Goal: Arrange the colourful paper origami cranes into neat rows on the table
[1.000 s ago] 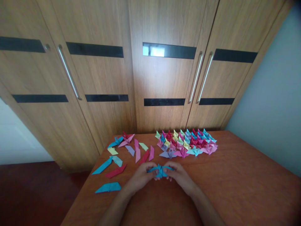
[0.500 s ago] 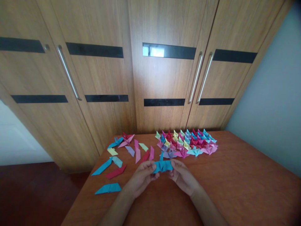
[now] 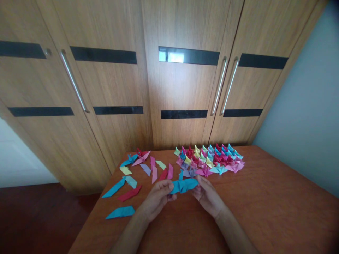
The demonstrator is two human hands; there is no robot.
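A blue origami crane (image 3: pixel 182 186) is held level above the near part of the table, its wings spread sideways and a thin point sticking up. My left hand (image 3: pixel 160 194) pinches its left wing between thumb and fingers. At the other end, my right hand (image 3: pixel 208 197) grips the tip of the right wing. Beyond my hands stand rows of finished paper cranes (image 3: pixel 209 158) in red, pink, yellow, green, purple and blue. A flat blue folded paper (image 3: pixel 120 212) lies to the left of my left forearm.
Several folded papers lie on the table's left side, among them a red one (image 3: pixel 129 193) and a yellow one (image 3: pixel 125 170). A few loose cranes (image 3: pixel 129 159) sit at the back left. The wooden wardrobe (image 3: pixel 182 130) rises behind the table (image 3: pixel 265 204).
My right hand has slid outward to the right wing's tip, and more of that wing shows, stretched out flatter. My left hand keeps its hold. The view has shifted slightly.
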